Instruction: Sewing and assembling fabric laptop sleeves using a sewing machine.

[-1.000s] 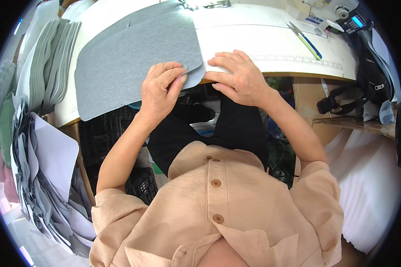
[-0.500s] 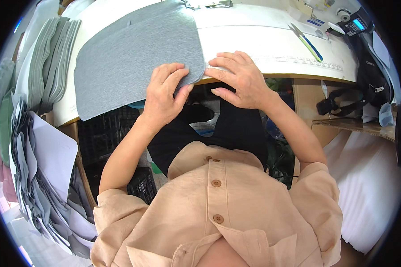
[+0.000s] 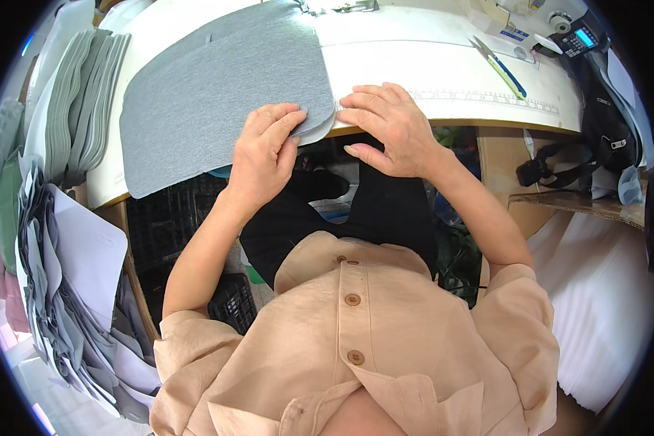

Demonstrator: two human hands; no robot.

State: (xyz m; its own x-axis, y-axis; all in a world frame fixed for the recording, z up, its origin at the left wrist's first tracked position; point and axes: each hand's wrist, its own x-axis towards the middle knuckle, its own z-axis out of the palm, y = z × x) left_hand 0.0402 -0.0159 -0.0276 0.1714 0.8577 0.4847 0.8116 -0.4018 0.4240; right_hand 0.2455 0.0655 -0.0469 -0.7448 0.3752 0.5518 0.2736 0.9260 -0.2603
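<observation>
A grey heathered fabric panel (image 3: 218,94) with rounded corners lies across the left half of the white table, its far end under the metal sewing machine foot (image 3: 352,7). My left hand (image 3: 265,149) pinches its near right corner, fingers on top and the thumb mostly hidden beneath. A paler layer (image 3: 318,131) peeks out below that corner. Just right of the panel's edge, my right hand (image 3: 389,131) rests on the table's front edge, fingers spread and the thumb held apart. Its fingertips are close to the pale layer; whether they touch it I cannot tell.
A ruler strip (image 3: 479,98) runs along the white table (image 3: 414,62). Blue-and-green-handled snips (image 3: 503,71) lie at the right, near a small control panel (image 3: 580,38). Stacked grey pieces (image 3: 87,102) stand at the left, above a hanging heap of fabric pieces (image 3: 87,240).
The panel's upper layer has shifted slightly left at the near right corner, exposing more of the pale layer. My left hand has moved a little left, its thumb now tucked under. My right hand barely moved.
</observation>
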